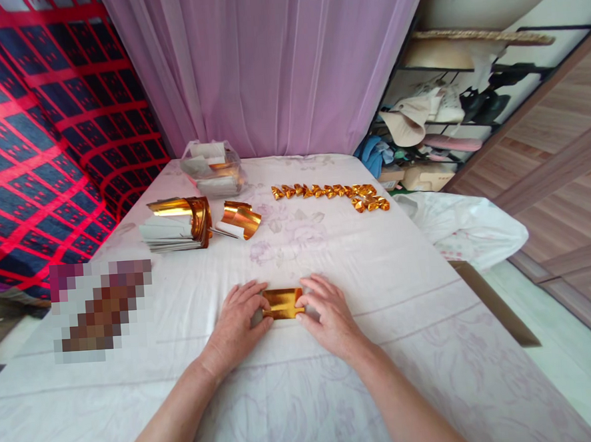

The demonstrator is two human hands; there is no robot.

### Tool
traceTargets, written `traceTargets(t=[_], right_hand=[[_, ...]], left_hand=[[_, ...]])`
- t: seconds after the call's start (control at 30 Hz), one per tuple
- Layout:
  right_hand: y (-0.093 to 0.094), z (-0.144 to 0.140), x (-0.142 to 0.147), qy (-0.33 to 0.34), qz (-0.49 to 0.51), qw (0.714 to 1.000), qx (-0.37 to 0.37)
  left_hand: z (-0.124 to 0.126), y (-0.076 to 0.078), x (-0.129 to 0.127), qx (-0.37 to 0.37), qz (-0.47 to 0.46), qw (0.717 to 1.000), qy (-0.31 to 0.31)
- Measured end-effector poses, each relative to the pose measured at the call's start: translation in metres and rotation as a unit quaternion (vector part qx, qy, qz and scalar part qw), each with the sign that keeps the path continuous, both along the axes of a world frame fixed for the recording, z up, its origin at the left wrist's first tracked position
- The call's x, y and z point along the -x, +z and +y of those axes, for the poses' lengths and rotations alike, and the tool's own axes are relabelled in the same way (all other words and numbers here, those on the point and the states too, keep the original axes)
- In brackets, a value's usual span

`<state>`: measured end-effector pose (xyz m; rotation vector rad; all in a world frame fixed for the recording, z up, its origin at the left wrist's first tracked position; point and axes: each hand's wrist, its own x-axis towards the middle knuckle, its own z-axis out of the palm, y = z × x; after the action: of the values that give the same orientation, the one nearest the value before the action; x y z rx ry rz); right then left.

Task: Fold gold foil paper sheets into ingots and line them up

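Observation:
A small sheet of gold foil paper [282,302] lies on the table between my hands, its near edge looking folded. My left hand [241,315] grips its left end, thumb at the near corner and fingers curled along the side. At the right end, my right hand [327,308] pinches it in much the same way. Beyond them, a few loose gold foil sheets [242,219] rest beside a thicker stack of foil paper [180,223] with pale backs. Several folded gold foil pieces [324,191] form a row toward the far right.
A clear plastic bag [213,169] with more paper stands at the far left of the cloth-covered table [306,394]. A blurred patch [103,309] covers something at left. Right of the table are a white plastic bag [476,226] and a loaded shelf [434,112]. Purple curtain [276,69] hangs behind.

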<state>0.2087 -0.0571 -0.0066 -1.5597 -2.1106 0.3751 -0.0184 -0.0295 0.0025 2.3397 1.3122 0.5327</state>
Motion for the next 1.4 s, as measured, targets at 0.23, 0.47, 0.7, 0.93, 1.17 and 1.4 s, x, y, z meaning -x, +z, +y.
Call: traceTargets(t=[0.23, 0.47, 0.7, 0.93, 1.17, 1.4], right_hand=[[0.0051, 0.0007, 0.0021, 0.005, -0.003, 0.999, -0.05], [0.001, 0.0018, 0.0006, 0.012, 0.006, 0.992, -0.123], [0.0028, 0.0013, 0.0, 0.024, 0.0, 0.99, -0.141], [0.0036, 0.0013, -0.0011, 0.045, 0.006, 0.99, -0.131], [0.0041, 0.0018, -0.0007, 0.057, 0.013, 0.989, -0.134], [0.0077, 0.0027, -0.001, 0.063, 0.056, 0.983, -0.164]], left_hand=[[-0.0017, -0.0009, -0.0003, -0.006, -0.004, 1.0, 0.003], [-0.0036, 0.0001, 0.0018, -0.016, -0.013, 1.0, -0.019], [-0.0029, -0.0014, 0.0021, -0.03, -0.03, 0.999, -0.017], [-0.0024, -0.0019, 0.0005, -0.022, -0.031, 0.999, -0.008], [-0.0031, -0.003, 0.0012, -0.023, -0.042, 0.999, -0.004], [-0.003, -0.0032, 0.0028, -0.033, -0.085, 0.996, -0.004]])
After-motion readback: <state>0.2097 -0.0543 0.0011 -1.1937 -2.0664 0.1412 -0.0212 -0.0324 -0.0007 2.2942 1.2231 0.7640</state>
